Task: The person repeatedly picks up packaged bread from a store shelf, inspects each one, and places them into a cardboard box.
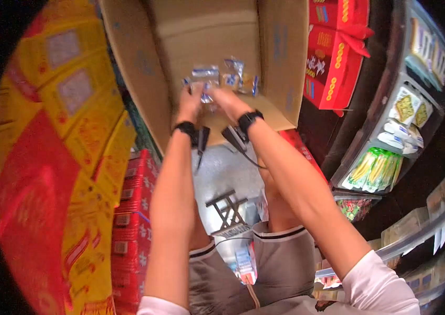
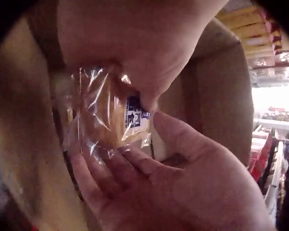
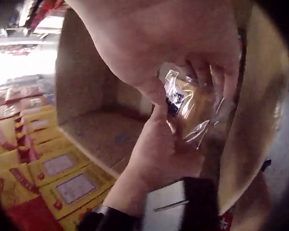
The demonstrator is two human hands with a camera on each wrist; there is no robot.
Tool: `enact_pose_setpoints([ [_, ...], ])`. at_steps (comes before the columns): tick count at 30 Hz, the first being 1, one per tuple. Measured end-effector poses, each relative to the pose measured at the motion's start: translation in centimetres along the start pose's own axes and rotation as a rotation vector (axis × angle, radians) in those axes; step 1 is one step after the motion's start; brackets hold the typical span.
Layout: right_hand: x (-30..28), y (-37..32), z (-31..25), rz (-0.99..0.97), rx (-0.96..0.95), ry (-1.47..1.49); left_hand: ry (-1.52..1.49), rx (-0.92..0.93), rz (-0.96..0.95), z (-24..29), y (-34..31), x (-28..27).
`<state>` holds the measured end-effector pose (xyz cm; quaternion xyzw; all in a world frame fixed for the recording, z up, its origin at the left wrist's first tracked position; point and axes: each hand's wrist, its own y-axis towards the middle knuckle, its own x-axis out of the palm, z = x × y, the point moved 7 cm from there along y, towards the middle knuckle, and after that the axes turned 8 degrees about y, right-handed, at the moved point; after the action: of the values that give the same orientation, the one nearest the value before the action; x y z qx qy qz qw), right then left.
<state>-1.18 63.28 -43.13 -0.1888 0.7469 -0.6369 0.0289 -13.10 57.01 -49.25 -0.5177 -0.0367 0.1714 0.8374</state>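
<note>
Between the two hands is a clear plastic packet [image 2: 103, 115] with orange-brown contents and a blue-and-white label. The left hand [image 1: 191, 104] grips one side; in the right wrist view this left hand [image 3: 159, 149] comes from below, thumb against the wrapper [image 3: 190, 113]. The right hand [image 1: 228, 102] holds the other side, its fingers curled at the packet in the right wrist view. From below in the left wrist view, the right hand [image 2: 173, 178] has its fingers along the packet's lower edge. Similar packets [image 1: 231, 80] lie just beyond the hands inside a cardboard box [image 1: 280, 58].
Yellow and red cartons [image 1: 83, 100] are stacked on the left, with red packs [image 1: 128, 231] below them. Red boxes [image 1: 333, 63] and shelves of packaged goods [image 1: 404, 126] stand on the right. A dark folding stool [image 1: 226, 207] is on the floor below the box.
</note>
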Motion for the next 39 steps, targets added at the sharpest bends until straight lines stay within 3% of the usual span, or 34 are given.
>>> enact_pose_setpoints([
  [2, -1.0, 4.5, 2.1, -0.016, 0.035, -0.085, 0.074, -0.068, -0.077, -3.3, 3.1, 0.2],
  [3, -2.0, 6.2, 2.6, -0.038, 0.024, -0.186, 0.061, -0.009, 0.005, -8.3, 7.2, 0.6],
  [6, -3.2, 6.6, 4.3, 0.029, 0.056, -0.234, 0.119, 0.019, 0.09, -3.9, 2.4, -0.6],
  [7, -3.8, 6.4, 5.2, 0.036, 0.073, -0.173, 0.134, 0.044, 0.098, -8.5, 4.7, -1.7],
  [8, -4.5, 5.7, 4.7, 0.047, 0.08, -0.115, 0.109, -0.006, 0.107, -7.3, 3.2, -2.4],
  [9, -4.8, 2.8, 2.7, 0.073, -0.022, -0.123, 0.082, -0.053, 0.114, -6.2, 0.3, -3.1],
  [10, -4.9, -0.5, 1.1, 0.063, -0.04, -0.047, -0.175, -0.16, 0.091, -6.8, -1.7, -3.4],
  [11, -5.7, -3.4, 0.1, 0.13, -0.078, 0.032, -0.281, -0.138, 0.094, -3.8, -5.5, -3.8],
  [12, -6.2, -7.1, -1.7, 0.155, -0.158, 0.043, -0.347, -0.166, 0.198, -3.6, -7.2, -4.8],
  [13, -7.1, -9.6, -2.4, 0.175, -0.178, 0.111, -0.28, -0.179, 0.175, -1.3, -9.9, -5.3],
  [14, -8.8, -12.0, -3.1, 0.055, -0.248, 0.079, -0.24, -0.128, 0.212, -0.3, -11.8, -5.6],
  [15, -9.1, -16.0, -5.5, 0.014, -0.316, -0.003, -0.36, -0.04, 0.153, 3.1, -15.0, -4.3],
  [16, -8.1, -23.9, -9.4, 0.051, -0.541, 0.21, -0.36, -0.068, 0.091, 7.3, -18.6, -3.1],
  [17, -9.4, -26.1, -10.1, -0.075, -0.72, 0.206, -0.364, -0.001, -0.024, 8.6, -19.6, -1.9],
  [18, -9.7, -31.0, -11.9, -0.067, -0.657, 0.188, -0.379, 0.099, -0.126, 10.8, -20.8, -0.5],
  [19, -10.3, -35.4, -12.9, 0.063, -0.574, 0.299, -0.367, 0.1, -0.04, 17.8, -27.3, 1.6],
  [20, -10.9, -39.8, -14.7, 0.109, -0.589, 0.325, -0.358, 0.167, -0.087, 23.1, -31.4, 3.6],
  [22, -12.2, -47.9, -17.2, 0.104, -0.622, 0.341, -0.335, 0.234, -0.275, 27.3, -34.0, 8.0],
  [24, -13.2, -56.2, -19.4, 0.194, -0.705, 0.385, -0.346, 0.278, -0.337, 37.0, -43.6, 12.8],
  [28, -13.2, -73.2, -23.4, 0.046, -1.014, 0.518, -0.261, 0.612, -0.619, 51.1, -59.9, 20.3],
  [30, -14.1, -81.3, -24.5, 0.023, -1.245, 0.49, -0.127, 0.766, -0.658, 56.0, -67.7, 22.9],
  [35, -19.6, -96.1, -21.3, 0.618, -1.689, 0.572, 0.222, 1.128, -0.888, 61.9, -82.2, 32.1],
  [38, -22.2, -101.8, -18.9, 0.752, -1.863, 0.856, 0.427, 1.3, -0.965, 62.8, -85.9, 38.9],
  [39, -23.9, -102.1, -18.6, 0.881, -1.896, 0.814, 0.426, 1.352, -0.951, 63.2, -86.7, 41.0],
])
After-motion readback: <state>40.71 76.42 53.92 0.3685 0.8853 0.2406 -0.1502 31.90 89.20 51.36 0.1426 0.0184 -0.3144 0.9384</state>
